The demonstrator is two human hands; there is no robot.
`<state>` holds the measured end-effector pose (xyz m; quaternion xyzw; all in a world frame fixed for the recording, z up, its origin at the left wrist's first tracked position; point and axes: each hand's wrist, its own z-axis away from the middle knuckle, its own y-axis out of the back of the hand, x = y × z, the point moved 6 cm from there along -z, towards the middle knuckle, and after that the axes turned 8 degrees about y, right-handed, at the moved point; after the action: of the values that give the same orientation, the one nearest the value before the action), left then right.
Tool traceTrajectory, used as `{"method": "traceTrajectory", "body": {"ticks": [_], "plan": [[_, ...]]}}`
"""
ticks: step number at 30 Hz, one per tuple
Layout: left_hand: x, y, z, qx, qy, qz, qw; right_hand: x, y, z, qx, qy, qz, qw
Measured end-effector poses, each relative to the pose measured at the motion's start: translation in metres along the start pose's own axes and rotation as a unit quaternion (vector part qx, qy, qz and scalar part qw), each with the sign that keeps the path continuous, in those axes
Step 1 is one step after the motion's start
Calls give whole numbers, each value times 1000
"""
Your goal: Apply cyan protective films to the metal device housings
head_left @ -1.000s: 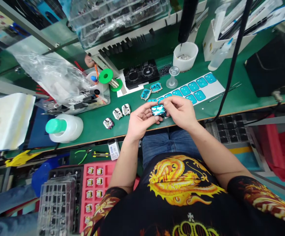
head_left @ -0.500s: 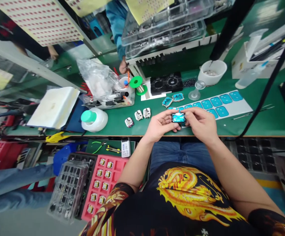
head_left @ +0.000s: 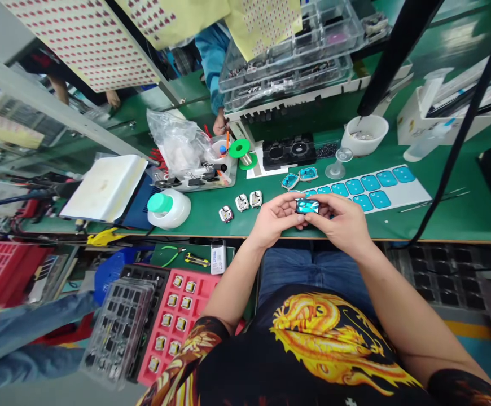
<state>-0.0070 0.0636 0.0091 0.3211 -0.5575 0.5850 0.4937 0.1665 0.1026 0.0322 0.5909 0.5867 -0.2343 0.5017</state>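
Note:
Between both hands, over the bench's front edge, is a small watch case with a shiny blue face. My left hand is closed around its left side, fingers along the top and thumb below. My right hand grips the right side, its thumb at the lower edge. Fingers hide the underside. Just behind lies a white sheet bearing several rounded blue adhesive pieces. Two blue-faced watch frames, a left one and a right one, rest beyond the hands. Left of them sit three silver watch cases.
A white bottle with a green cap and a solder spool stand left. At the back are a black fixture and a white cup. Tweezers lie right. A red tray sits below the bench. A co-worker's hand shows behind.
My right hand has shifted its grip, bringing its thumb down to the lower edge of the watch case. The case has tilted slightly. The whole view has shifted a little.

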Motion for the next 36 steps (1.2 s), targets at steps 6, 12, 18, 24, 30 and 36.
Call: {"method": "traceTrajectory", "body": {"ticks": [6, 12, 18, 24, 30, 36], "plan": [[99, 45, 34, 276, -245, -353, 860, 7, 5, 3, 52, -33, -35, 997], [191, 128, -12, 392, -156, -610, 671, 7, 4, 2, 52, -36, -41, 997], [220, 156, -82, 367, 23, -716, 594, 8, 4, 0, 51, -58, -61, 995], [215, 179, -133, 319, 62, -739, 590, 9, 5, -2, 50, -63, -81, 993], [213, 197, -154, 323, 51, -739, 589, 13, 3, -1, 49, -69, -83, 993], [217, 193, -147, 346, 36, -740, 575, 12, 3, -2, 49, -72, -85, 993]]}}
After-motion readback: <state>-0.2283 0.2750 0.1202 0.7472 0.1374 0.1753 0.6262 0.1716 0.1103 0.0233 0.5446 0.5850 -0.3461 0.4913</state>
